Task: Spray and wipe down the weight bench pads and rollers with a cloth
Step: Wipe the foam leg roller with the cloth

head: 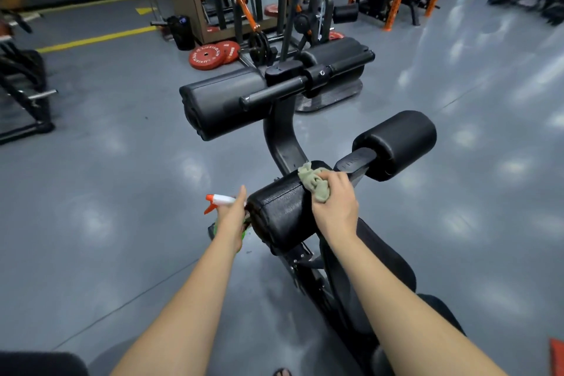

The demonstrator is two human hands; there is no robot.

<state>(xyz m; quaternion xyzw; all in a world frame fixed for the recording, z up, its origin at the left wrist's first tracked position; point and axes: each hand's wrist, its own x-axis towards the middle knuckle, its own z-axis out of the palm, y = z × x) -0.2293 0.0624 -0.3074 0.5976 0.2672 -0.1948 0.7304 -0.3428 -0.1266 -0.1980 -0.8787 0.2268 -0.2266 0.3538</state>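
Under the weight bench point(387, 259) spreads a glossy grey floor point(106, 192) with yellow lines. Beyond the bench's near roller point(280, 217), stitched black vinyl, stand long padded rollers point(219, 104) and red weight plates point(207, 56). On that roller's top the right hand point(334, 204) clutches a crumpled olive cloth point(314, 181); just left of it the left hand point(233, 217) grips a white-and-orange spray bottle point(219, 200).

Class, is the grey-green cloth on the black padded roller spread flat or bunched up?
Bunched up: the grey-green cloth lies in crumpled folds under the right hand on the black padded roller.
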